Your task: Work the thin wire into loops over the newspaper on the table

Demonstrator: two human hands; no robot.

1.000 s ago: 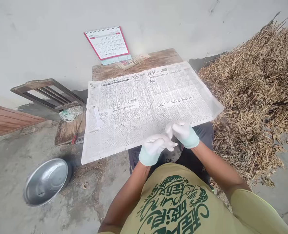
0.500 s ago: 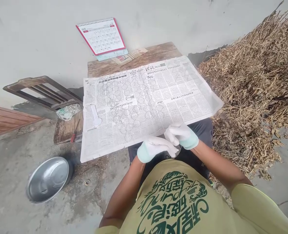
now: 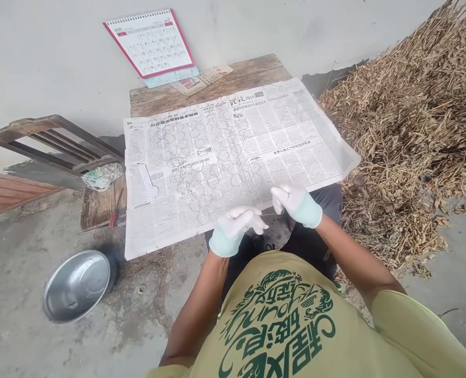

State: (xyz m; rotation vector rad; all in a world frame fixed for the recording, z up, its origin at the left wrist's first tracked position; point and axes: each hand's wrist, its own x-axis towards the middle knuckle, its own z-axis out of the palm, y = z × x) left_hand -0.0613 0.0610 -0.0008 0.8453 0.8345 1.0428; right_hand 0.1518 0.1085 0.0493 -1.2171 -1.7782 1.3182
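My left hand (image 3: pixel 237 229), in a white glove with a mint cuff, pinches one end of a thin wire (image 3: pixel 271 214) in front of my lap. The other end is in the closed fingertips of my right hand (image 3: pixel 294 205), gloved the same way. The wire runs nearly straight across the gap between them, just off the near edge of a spread newspaper (image 3: pixel 157 228). Many thin dark looped wire pieces (image 3: pixel 214 181) lie over the paper's left and middle parts. A white thermometer-shaped piece (image 3: pixel 149 186) rests on its left side.
Under the newspaper stands a wooden table (image 3: pixel 256 73) with a desk calendar (image 3: pixel 152 47) at its back. To the left are a wooden chair (image 3: pixel 59 139) with a plastic bag (image 3: pixel 102 176) and a metal basin (image 3: pixel 79 286) on the floor. Dry stalks (image 3: pixel 406 136) are heaped right.
My hands, close together before, have moved apart, and the wire now shows stretched between them. My view has shifted slightly; the things on the table look unmoved.
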